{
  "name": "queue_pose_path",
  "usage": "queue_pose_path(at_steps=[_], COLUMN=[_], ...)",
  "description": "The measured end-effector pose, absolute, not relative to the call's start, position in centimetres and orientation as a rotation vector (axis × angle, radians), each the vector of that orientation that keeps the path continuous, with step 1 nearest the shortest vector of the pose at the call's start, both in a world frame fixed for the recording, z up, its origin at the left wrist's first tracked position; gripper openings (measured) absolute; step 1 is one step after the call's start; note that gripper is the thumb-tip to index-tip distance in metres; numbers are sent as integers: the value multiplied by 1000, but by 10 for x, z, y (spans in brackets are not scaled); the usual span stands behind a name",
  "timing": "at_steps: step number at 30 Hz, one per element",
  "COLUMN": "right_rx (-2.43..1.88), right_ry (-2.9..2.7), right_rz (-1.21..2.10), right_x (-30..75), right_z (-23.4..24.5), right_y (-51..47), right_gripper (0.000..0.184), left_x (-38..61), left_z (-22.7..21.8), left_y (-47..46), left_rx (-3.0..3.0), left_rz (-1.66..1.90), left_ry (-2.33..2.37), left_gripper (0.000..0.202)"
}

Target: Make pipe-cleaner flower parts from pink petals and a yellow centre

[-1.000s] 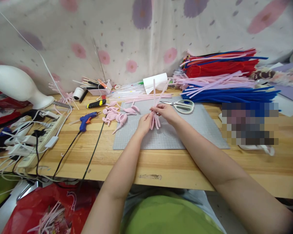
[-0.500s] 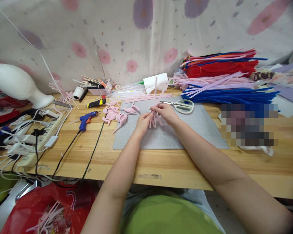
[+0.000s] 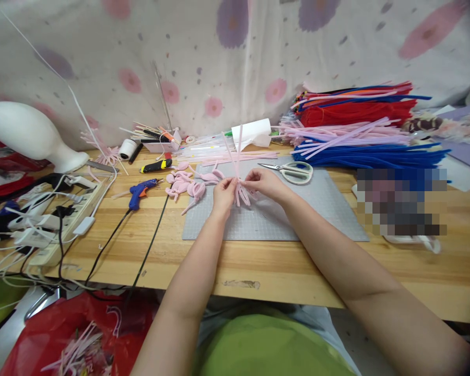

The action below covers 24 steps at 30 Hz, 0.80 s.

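Observation:
Over the grey cutting mat [image 3: 297, 214], both of my hands pinch a small bundle of pink pipe cleaners [image 3: 241, 194]. My left hand [image 3: 224, 192] grips it from the left with closed fingers. My right hand [image 3: 264, 181] pinches it from the right. Two long loose ends rise from the bundle toward the wall, while short looped ends hang below my fingers. Several finished pink looped pieces [image 3: 188, 184] lie on the mat's left corner.
White-handled scissors [image 3: 293, 170] lie on the mat behind my right hand. A blue glue gun [image 3: 141, 190], a yellow-black cutter [image 3: 155, 166] and a power strip [image 3: 58, 219] sit at left. Stacks of red, pink and blue pipe cleaners [image 3: 360, 130] fill the back right. A red bag [image 3: 62, 334] hangs below the table.
My hands and the bundle have shifted slightly left, and the long upright ends now lean more to the left.

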State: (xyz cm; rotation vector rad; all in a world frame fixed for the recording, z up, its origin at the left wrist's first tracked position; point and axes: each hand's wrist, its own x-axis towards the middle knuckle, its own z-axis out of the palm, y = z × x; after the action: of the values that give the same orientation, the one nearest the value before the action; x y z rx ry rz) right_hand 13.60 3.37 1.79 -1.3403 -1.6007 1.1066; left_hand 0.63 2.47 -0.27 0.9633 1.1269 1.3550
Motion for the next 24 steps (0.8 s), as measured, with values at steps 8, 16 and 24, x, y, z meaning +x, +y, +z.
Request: queue_pose_path(at_steps=[8,16,24], right_rx=[-1268,-1181,-1096], right_ry=[-1653,-1539,-1558], right_rz=[1012,1214,1233], right_x=[134,125,122], right_z=[8,11,1], right_y=[39,33,36], right_gripper=[17,20,23], left_x=[3,11,13], left_z=[-1,2,-3], left_y=[27,29,31], left_rx=[789,588,595], left_rz=[1246,1415,1499], left_ry=[1076,1077,1044], left_gripper=[20,6,15])
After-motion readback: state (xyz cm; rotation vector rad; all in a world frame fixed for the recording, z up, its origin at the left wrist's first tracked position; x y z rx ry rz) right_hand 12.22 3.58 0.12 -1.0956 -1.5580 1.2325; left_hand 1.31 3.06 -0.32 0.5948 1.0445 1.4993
